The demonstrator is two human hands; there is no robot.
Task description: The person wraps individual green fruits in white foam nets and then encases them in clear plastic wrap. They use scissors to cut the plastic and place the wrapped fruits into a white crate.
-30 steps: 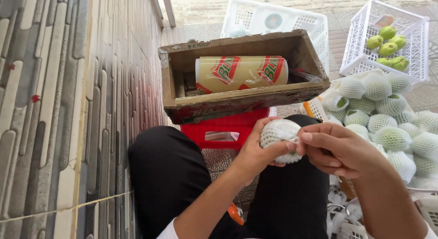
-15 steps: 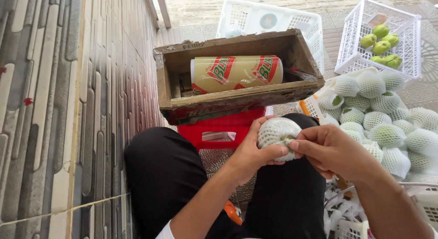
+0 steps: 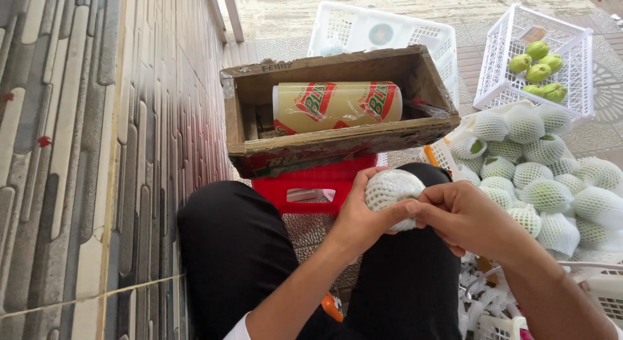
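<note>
White foam netting already covers the fruit [image 3: 391, 192] we grip at centre: our left hand [image 3: 358, 216] cups it, our right hand [image 3: 468, 216] pinches the mesh. Many netted fruits [image 3: 538, 177] pile at three o'clock; bare green fruits [image 3: 537, 70] wait at one o'clock.

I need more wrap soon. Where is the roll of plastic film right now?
In the head view, the roll of plastic film lies on its side inside the cardboard box, on the red stool ahead of the person's knees.

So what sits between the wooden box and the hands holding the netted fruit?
In the head view, a red plastic stool under the wooden box lies between it and the hands.
</note>
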